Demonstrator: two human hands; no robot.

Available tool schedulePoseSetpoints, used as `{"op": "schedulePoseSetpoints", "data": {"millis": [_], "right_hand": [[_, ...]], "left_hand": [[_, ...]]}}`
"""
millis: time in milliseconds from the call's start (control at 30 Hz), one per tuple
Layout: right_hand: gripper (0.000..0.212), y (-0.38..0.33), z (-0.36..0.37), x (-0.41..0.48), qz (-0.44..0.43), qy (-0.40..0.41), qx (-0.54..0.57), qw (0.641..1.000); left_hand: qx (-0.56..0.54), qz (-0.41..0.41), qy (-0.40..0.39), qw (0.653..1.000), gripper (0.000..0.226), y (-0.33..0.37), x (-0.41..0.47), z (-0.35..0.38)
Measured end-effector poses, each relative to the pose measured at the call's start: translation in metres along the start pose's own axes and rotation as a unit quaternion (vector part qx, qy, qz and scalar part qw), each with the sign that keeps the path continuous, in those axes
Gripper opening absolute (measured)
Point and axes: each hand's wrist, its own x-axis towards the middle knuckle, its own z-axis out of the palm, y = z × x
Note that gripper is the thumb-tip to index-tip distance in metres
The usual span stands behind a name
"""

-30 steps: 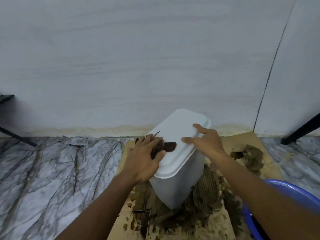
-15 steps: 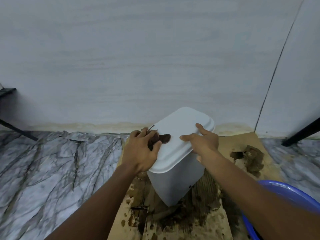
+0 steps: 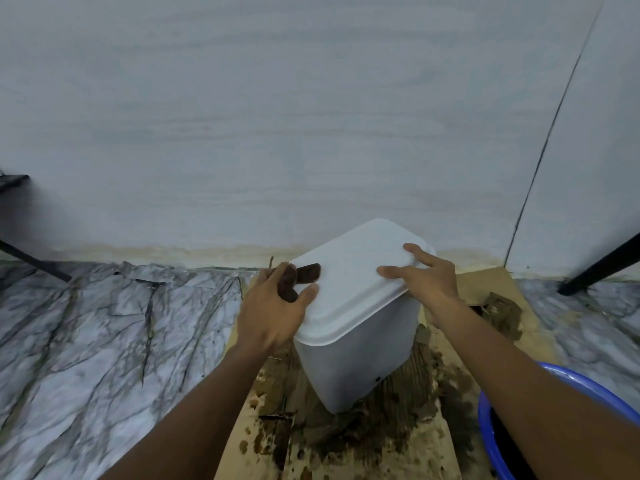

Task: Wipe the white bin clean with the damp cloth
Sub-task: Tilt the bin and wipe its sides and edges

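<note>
No text, label, brand, number or sign can be read anywhere in the head view. The white bin point(image 3: 360, 344) carries one small dark mark low on its near wall, possibly a logo or a speck, too small to make out.

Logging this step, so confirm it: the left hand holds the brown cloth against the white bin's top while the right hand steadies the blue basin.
Not quite. In the head view the right hand rests on the white bin, not the blue basin. The left hand does hold the brown cloth.
</note>
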Motion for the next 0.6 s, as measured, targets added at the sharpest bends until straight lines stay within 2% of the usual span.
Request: {"op": "schedulePoseSetpoints", "data": {"millis": [233,467,600], "right_hand": [[0.078,0.0,0.008,0.003,-0.006,0.003,0.001,1.0],[0.065,0.004,0.021,-0.022,-0.033,0.069,0.03,0.997],[0.061,0.026,0.021,-0.041,-0.014,0.062,0.035,0.997]], "left_hand": [[-0.091,-0.032,0.034,0.995,0.067,0.012,0.015,-0.003],[-0.163,0.046,0.035,0.985,0.049,0.008,0.064,-0.025],[-0.166,0.037,0.008,0.985,0.051,-0.005,0.069,-0.017]]}}
